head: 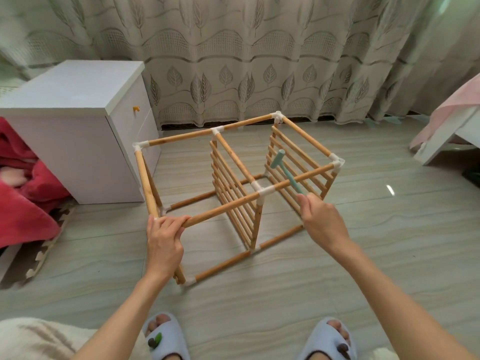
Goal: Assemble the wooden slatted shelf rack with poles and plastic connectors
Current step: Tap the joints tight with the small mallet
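The wooden rack frame point(223, 206) stands on the floor, built of round poles joined by white plastic connectors point(263, 192). Two slatted panels stand upright inside it, one in the middle point(233, 193) and one at the right end point(293, 162). My left hand point(163, 237) grips the near top pole at its left corner, covering the connector there. My right hand point(322, 222) holds the handle of a small teal plastic mallet point(284, 168), whose head is raised above the right half of the frame.
A white cabinet point(85, 126) stands left of the frame, with red fabric point(23, 193) beside it. A patterned curtain point(259, 61) hangs behind. A white bed corner with pink cover point(446, 126) is at right. My slippered feet point(166, 333) stand on the pale floor.
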Demonstrator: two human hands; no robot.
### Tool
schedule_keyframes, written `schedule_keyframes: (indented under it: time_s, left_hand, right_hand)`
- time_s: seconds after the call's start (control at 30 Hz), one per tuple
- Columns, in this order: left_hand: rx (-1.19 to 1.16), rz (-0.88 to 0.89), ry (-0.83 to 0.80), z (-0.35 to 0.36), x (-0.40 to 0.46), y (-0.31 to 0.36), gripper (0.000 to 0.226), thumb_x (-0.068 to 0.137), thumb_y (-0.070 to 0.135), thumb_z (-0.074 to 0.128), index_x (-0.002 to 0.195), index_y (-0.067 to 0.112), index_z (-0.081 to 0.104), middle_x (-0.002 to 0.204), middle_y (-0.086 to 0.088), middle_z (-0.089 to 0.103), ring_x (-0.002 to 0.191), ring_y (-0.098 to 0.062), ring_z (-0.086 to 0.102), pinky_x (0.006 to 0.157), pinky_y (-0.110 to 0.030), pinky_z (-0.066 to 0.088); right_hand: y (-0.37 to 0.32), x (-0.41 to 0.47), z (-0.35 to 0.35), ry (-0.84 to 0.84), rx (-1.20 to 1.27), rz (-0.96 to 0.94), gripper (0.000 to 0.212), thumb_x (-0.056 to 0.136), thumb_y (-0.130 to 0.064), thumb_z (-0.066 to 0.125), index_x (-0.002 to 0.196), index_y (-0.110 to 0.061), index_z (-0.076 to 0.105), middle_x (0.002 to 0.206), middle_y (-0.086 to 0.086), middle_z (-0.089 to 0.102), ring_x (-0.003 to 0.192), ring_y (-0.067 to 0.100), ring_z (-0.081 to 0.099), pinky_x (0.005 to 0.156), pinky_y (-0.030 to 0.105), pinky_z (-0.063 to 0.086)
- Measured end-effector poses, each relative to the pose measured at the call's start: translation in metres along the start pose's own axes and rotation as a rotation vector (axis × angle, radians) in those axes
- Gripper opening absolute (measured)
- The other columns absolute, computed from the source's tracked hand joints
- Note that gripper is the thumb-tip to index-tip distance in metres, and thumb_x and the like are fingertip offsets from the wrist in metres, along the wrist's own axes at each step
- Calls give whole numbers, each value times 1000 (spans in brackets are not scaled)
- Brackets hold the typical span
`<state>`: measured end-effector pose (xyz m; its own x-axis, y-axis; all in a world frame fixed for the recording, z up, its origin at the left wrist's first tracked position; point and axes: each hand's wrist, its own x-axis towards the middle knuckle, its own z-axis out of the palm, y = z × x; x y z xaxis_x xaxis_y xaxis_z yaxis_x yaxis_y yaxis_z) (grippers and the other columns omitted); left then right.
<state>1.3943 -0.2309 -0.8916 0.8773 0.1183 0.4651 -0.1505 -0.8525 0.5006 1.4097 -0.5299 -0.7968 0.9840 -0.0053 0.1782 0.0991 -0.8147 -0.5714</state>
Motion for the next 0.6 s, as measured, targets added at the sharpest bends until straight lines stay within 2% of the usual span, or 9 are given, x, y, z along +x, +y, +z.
schedule_keyframes:
  time_s: [0.13, 0.23, 0.27, 0.3, 0.37, 0.4, 0.43, 0.53, 0.6]
  left_hand:
    - [4, -20, 15, 3, 1, 0, 34, 79, -12, 60, 103, 9, 69, 90, -5, 67, 96, -19, 46, 108, -48, 16]
    - [18, -33, 21, 4, 1, 4, 34, 77, -13, 61, 102, 9, 69, 88, -6, 67, 91, -25, 50, 109, -48, 17]
    - [19, -37, 18, 4, 1, 5, 34, 77, -13, 62, 102, 9, 70, 88, -6, 67, 90, -27, 52, 109, -48, 17]
    - [19, -42, 13, 3, 0, 6, 34, 77, -13, 62, 102, 8, 70, 88, -7, 67, 90, -28, 53, 109, -48, 17]
    - [17, -49, 4, 3, 0, 7, 33, 77, -13, 61, 103, 7, 70, 89, -7, 68, 90, -30, 54, 110, -47, 15]
    - [14, -53, 0, 3, -1, 6, 33, 78, -12, 61, 103, 7, 70, 90, -8, 68, 90, -30, 54, 110, -46, 15]
    - [13, -55, -5, 3, 0, 7, 32, 78, -12, 61, 103, 7, 70, 90, -8, 68, 91, -30, 54, 111, -46, 14]
    - [18, -53, 2, 3, 0, 6, 32, 78, -11, 61, 103, 7, 70, 89, -7, 68, 90, -28, 54, 111, -45, 14]
    - [19, -51, -7, 3, 0, 7, 32, 79, -11, 61, 103, 7, 69, 90, -6, 68, 91, -28, 54, 111, -46, 14]
  right_hand:
    - [-11, 37, -43, 192, 74, -152, 35, 100, -30, 33, 77, -10, 50, 55, 0, 48, 45, 14, 45, 44, 27, 36]
    - [-16, 44, -42, 473, 215, -217, 37, 100, -35, 32, 82, -8, 50, 52, -6, 39, 41, 12, 37, 41, 20, 31]
    - [-12, 36, -29, 510, 237, -195, 40, 99, -39, 29, 85, -8, 50, 53, -8, 38, 41, 12, 37, 41, 19, 30]
    - [-2, 24, -10, 465, 215, -132, 43, 99, -42, 26, 87, -8, 50, 55, -8, 40, 43, 13, 41, 42, 21, 34]
    - [22, -2, 28, 84, -20, 135, 44, 100, -40, 22, 94, -8, 52, 69, 2, 56, 64, 23, 57, 56, 29, 44]
    - [31, -11, 40, -75, -105, 262, 43, 101, -37, 22, 97, -8, 54, 80, 7, 61, 76, 27, 59, 63, 31, 43]
    - [37, -12, 43, -93, -97, 318, 43, 102, -34, 23, 96, -8, 56, 81, 8, 61, 77, 26, 59, 62, 30, 42]
    - [27, 8, 19, 159, 112, 144, 38, 101, -30, 28, 77, -12, 50, 54, -2, 44, 46, 13, 42, 42, 21, 30]
    - [16, 18, 3, 397, 168, -12, 32, 100, -27, 32, 77, -11, 47, 48, -6, 37, 37, 9, 35, 37, 18, 27]
